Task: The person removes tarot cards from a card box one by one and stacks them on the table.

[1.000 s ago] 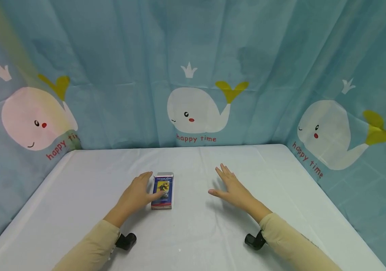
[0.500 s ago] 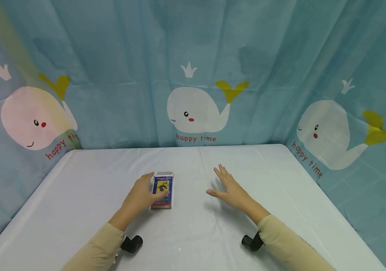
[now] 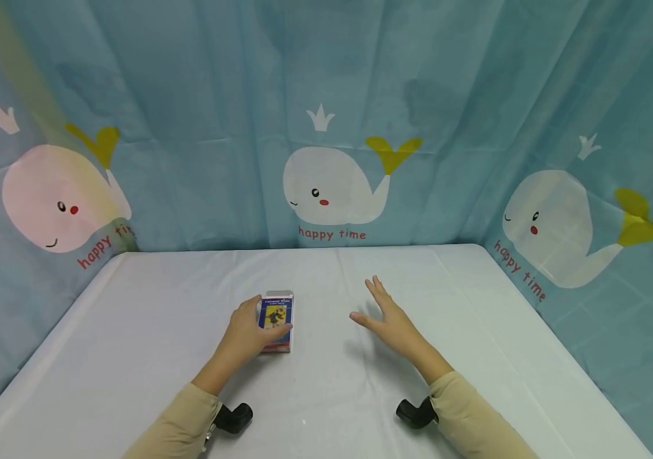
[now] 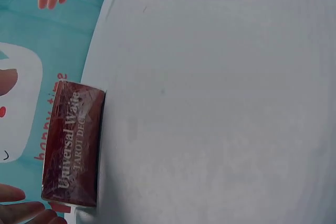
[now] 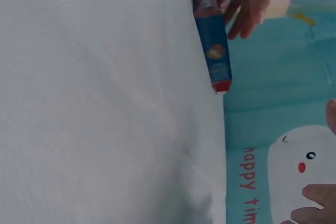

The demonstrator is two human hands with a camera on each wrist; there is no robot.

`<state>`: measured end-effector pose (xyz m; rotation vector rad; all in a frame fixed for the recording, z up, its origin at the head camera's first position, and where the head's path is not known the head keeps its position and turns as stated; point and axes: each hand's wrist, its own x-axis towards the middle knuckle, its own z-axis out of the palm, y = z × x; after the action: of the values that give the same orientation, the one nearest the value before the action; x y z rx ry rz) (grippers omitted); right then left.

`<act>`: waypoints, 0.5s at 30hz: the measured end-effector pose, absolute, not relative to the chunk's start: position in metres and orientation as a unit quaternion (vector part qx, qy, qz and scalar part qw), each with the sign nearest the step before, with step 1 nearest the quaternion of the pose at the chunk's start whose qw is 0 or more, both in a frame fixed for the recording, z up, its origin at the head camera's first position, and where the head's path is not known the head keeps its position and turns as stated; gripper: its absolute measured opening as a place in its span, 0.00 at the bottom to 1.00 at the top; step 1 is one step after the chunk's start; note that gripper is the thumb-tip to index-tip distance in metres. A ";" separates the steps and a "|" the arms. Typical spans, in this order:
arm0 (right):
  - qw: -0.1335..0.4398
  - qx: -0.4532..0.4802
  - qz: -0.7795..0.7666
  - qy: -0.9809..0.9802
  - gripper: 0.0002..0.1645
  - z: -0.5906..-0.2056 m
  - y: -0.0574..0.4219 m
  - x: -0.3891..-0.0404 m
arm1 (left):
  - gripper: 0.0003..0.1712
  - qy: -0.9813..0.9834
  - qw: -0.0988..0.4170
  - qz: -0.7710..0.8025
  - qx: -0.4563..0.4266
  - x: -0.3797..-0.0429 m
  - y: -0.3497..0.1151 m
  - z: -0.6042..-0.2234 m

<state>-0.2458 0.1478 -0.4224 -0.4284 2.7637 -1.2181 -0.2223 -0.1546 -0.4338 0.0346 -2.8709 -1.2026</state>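
Observation:
A tarot deck box lies on the white table left of centre, its blue front with a yellow picture facing up. My left hand is at the box's left side, thumb stretched across its lower front and fingers along the left edge. In the left wrist view the dark red end of the box reads "Universal Waite Tarot Deck"; spread fingers and the thumb are on either side, with a gap at the thumb. My right hand hovers over the table to the right, fingers spread, holding nothing.
The white cloth-covered table has its far edge against a blue curtain printed with white whales, which also closes in the left and right sides. A black wrist mount sticks out below each sleeve.
My left hand has shifted a little to the right, its thumb reaching farther across the box. The box stays in place. My right hand has moved only slightly, its forearm drifting left.

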 end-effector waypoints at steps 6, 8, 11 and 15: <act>0.054 -0.139 -0.429 0.891 0.52 -0.423 0.144 -0.244 | 0.59 -0.914 0.001 -0.404 0.036 -0.221 -0.152 -0.434; 0.053 -0.138 -0.435 0.888 0.52 -0.424 0.143 -0.244 | 0.59 -0.912 0.004 -0.408 0.039 -0.221 -0.150 -0.433; 0.051 -0.134 -0.445 0.884 0.51 -0.425 0.141 -0.243 | 0.59 -0.909 0.006 -0.415 0.045 -0.221 -0.147 -0.433; 0.052 -0.132 -0.457 0.878 0.51 -0.427 0.138 -0.243 | 0.59 -0.905 0.007 -0.421 0.057 -0.221 -0.143 -0.434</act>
<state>-0.2426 0.1378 -0.4275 -0.4009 2.6705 -1.3894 -0.2209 -0.1434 -0.4340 0.1788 -2.8320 -1.3170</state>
